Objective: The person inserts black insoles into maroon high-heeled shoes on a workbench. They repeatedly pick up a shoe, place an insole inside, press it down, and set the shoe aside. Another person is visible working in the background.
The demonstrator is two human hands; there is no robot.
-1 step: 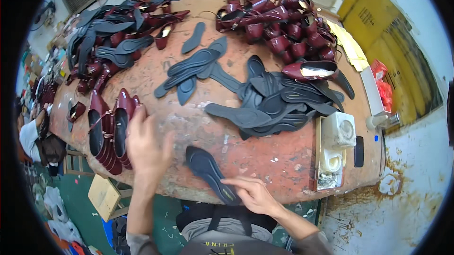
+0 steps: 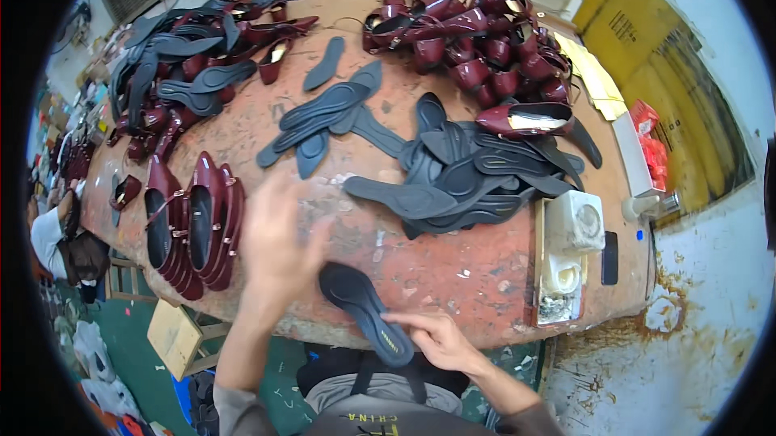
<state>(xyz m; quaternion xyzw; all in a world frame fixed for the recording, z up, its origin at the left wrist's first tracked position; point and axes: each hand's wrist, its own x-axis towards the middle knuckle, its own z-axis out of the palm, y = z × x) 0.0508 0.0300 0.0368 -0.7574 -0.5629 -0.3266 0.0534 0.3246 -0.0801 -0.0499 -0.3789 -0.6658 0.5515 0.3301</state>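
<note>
Insole (image 2: pixel 361 307) diagonal, toe upper left

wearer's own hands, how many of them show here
2: the left hand, blurred, just right of the stacked burgundy shoes, and the right hand, with a fingertip at the edge of a dark insole. Neither is hidden.

Right hand (image 2: pixel 440 339) has its index finger on the edge of a dark insole (image 2: pixel 353 294) at the near edge of the worn red table (image 2: pixel 444 274); thumb contact unclear. Left hand (image 2: pixel 277 242) is motion-blurred, fingers spread, nothing visible in it, between that insole and the nested dark-red pointed shoes (image 2: pixel 212 218). Loose insole pile (image 2: pixel 469 169) mid-table, glossy shoe heap (image 2: pixel 473 40) behind it, white container (image 2: pixel 575 222) and black phone (image 2: pixel 610 258) at right.
</note>
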